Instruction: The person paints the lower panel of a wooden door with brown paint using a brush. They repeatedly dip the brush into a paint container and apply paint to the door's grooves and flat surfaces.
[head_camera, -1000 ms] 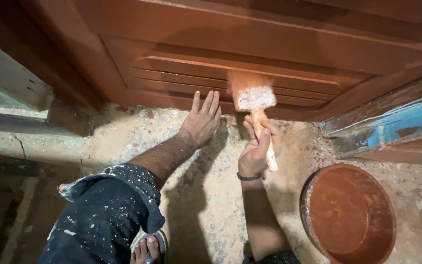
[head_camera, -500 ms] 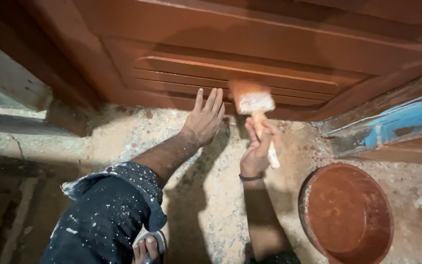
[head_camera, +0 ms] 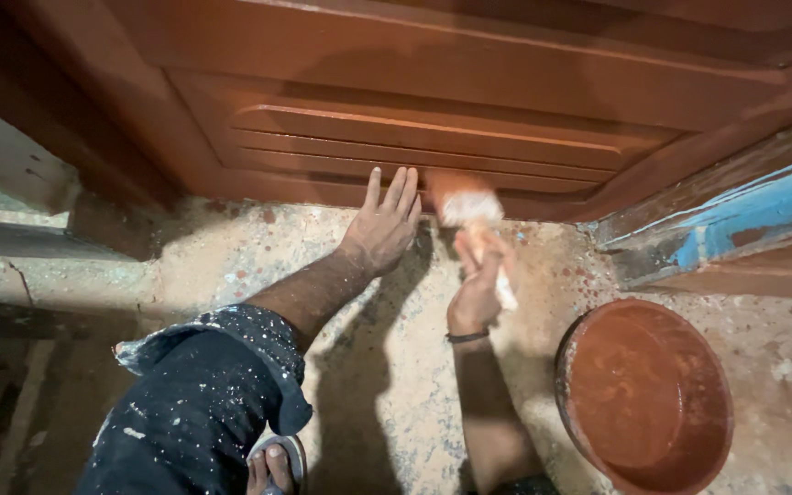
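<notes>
- The right hand (head_camera: 477,291) is clenched around the pale handle of a paint brush (head_camera: 469,213) with reddish-brown bristles, whose tip meets the bottom edge of the reddish-brown panelled wooden door (head_camera: 433,101) (the brush is blurred).
- The left hand (head_camera: 382,225) lies released, fingers spread flat on the speckled concrete floor (head_camera: 231,266), fingertips touching the door's base, just left of the brush.
- A round bucket of reddish-brown paint (head_camera: 645,396) sits near right.
- A blue-painted wooden strip (head_camera: 744,213) lies far right.
</notes>
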Motion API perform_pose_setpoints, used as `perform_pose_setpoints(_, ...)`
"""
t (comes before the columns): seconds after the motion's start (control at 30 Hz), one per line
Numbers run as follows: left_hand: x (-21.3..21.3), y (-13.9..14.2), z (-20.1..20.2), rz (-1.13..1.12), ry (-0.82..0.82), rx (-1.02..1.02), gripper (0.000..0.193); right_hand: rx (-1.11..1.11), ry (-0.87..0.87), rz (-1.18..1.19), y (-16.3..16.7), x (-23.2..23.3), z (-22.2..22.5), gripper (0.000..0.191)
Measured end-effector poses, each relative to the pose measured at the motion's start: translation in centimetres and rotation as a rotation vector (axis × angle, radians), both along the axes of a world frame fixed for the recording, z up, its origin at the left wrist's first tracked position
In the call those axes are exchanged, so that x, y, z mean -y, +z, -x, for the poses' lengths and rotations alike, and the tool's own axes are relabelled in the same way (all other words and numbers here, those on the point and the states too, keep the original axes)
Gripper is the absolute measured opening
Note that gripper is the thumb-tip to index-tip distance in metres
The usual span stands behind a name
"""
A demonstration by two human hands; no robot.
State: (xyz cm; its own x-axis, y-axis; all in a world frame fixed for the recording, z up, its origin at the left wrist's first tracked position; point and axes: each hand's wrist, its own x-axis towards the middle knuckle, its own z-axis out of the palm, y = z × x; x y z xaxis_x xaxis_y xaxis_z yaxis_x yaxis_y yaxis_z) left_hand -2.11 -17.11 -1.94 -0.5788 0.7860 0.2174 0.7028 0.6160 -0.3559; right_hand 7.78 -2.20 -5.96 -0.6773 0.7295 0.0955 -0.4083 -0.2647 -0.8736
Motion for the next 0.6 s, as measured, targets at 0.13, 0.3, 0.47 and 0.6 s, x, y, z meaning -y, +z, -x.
perform_pose_setpoints(0.13,-0.2,0.1,0.0,-0.011,-0.015,0.005,0.065,-0.363,-0.013,-0.189,4.3,-1.2,-0.2,0.025)
perform_pose_setpoints(0.3,-0.9,0.1,0.2,0.025,-0.011,-0.013,0.065,-0.227,-0.026,-0.129,3.4,-1.0,-0.1,0.026)
perform_pose_setpoints(0.47,-1.0,0.0,0.1,0.011,-0.019,-0.004,0.062,0.027,-0.037,-0.01,-1.0,0.3,-0.9,0.021)
perform_pose_setpoints(0.6,-0.9,0.3,0.2,-0.008,-0.008,0.001,0.065,-0.062,0.037,-0.041,1.0,0.0,-0.4,0.02)
